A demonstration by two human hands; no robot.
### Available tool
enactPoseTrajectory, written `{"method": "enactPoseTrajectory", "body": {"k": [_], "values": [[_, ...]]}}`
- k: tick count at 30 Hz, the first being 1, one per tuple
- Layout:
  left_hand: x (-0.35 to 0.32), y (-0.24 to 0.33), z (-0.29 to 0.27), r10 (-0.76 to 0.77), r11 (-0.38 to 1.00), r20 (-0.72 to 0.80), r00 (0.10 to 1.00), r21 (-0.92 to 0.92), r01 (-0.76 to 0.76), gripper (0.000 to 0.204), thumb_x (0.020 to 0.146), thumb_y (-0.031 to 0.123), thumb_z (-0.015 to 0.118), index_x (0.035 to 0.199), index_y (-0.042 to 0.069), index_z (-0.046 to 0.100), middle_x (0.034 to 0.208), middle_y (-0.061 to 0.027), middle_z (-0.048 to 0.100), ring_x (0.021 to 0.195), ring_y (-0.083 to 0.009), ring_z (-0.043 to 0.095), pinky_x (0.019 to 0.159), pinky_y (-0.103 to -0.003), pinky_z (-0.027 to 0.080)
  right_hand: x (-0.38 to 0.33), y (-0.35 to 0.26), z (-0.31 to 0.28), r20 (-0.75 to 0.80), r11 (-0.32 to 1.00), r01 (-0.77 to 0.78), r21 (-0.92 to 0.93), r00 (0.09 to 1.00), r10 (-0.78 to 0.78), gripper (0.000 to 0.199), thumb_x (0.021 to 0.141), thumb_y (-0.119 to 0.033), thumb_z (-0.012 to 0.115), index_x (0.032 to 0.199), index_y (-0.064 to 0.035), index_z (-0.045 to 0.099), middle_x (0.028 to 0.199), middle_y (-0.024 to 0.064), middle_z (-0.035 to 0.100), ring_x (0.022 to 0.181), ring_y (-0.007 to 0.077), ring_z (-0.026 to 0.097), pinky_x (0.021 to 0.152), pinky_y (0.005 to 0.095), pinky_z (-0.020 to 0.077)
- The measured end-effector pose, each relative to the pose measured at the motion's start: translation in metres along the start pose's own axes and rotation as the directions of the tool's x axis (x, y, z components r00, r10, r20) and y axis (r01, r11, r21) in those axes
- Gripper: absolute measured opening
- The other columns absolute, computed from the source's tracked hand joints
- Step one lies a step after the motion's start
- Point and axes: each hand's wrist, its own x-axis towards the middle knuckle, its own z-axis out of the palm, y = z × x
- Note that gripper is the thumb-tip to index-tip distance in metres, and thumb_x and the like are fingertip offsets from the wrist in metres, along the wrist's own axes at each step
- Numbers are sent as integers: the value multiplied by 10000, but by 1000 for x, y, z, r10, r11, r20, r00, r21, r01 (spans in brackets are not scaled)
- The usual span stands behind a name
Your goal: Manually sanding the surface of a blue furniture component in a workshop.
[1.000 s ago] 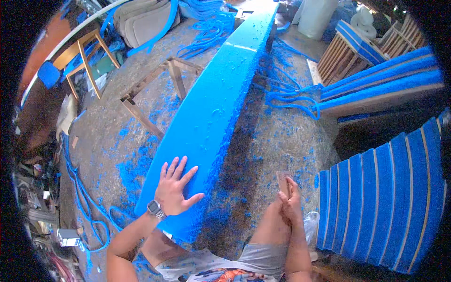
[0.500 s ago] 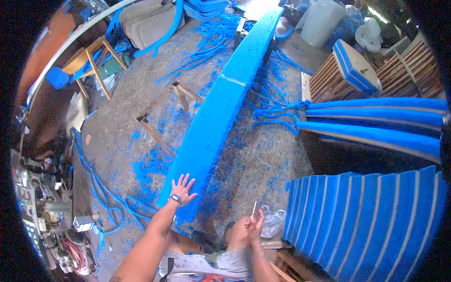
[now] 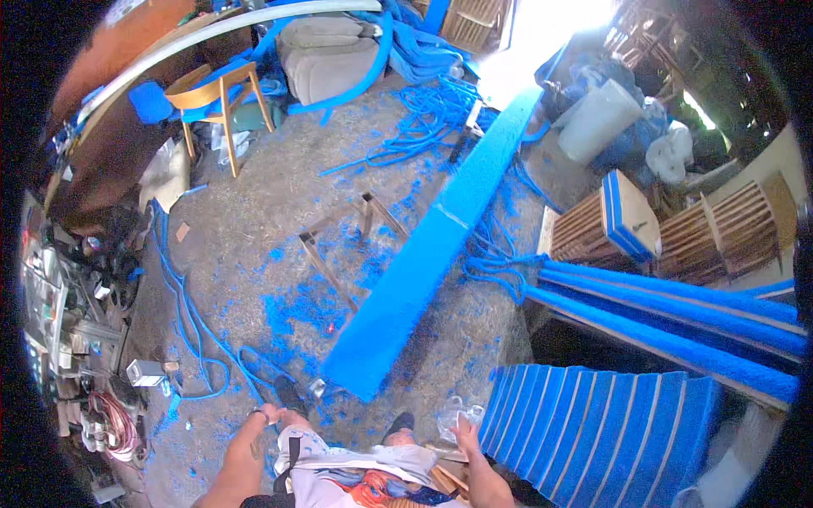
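Note:
A long blue carpet-covered board [image 3: 406,288] slopes away from near my feet to the far right, with a pale line across it. My left hand [image 3: 269,414] hangs beside my left knee, off the board; its fingers are too blurred to read. Low on the right, my right hand [image 3: 465,430] is closed near a clear plastic bag [image 3: 453,415]. Whatever thin thing it holds is hard to make out. Close to that hand stands a row of blue carpeted panels [image 3: 593,432] with pale edges.
A brown trestle frame [image 3: 330,254] is left of the board. Blue strips [image 3: 190,339] and scraps litter the floor. A wooden chair [image 3: 224,102] stands far left. Blue-covered beams [image 3: 660,313] and slatted wooden racks [image 3: 720,233] occupy the right. Cluttered shelves [image 3: 68,356] line the left.
My left hand has lifted off the board and drawn back to my left knee. My right hand has lowered slightly. My view has shifted, and the board appears farther away.

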Motion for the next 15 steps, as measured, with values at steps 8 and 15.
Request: {"method": "enactPoseTrajectory", "body": {"k": [8, 15], "values": [[140, 4, -233, -110, 853, -285, 952, 465, 237, 374, 904, 380, 593, 1129, 86, 641, 1179, -117, 641, 1132, -242, 580, 963, -395, 448, -51, -185, 116, 87, 971, -215, 107, 975, 207, 766, 756, -397, 798, 1304, -2, 438, 1128, 161, 620, 1046, 280, 593, 915, 412, 470], [214, 60, -393, -83, 603, -351, 933, 727, 327, 388, 921, 366, 596, 1144, 50, 631, 1206, -127, 632, 1149, -235, 573, 986, -357, 434, -90, -351, 202, 194, 969, 219, 115, 952, -238, 892, 754, -429, 772, 1447, -55, 353, 1412, 177, 485, 1252, 337, 495, 1042, 428, 397]]}}
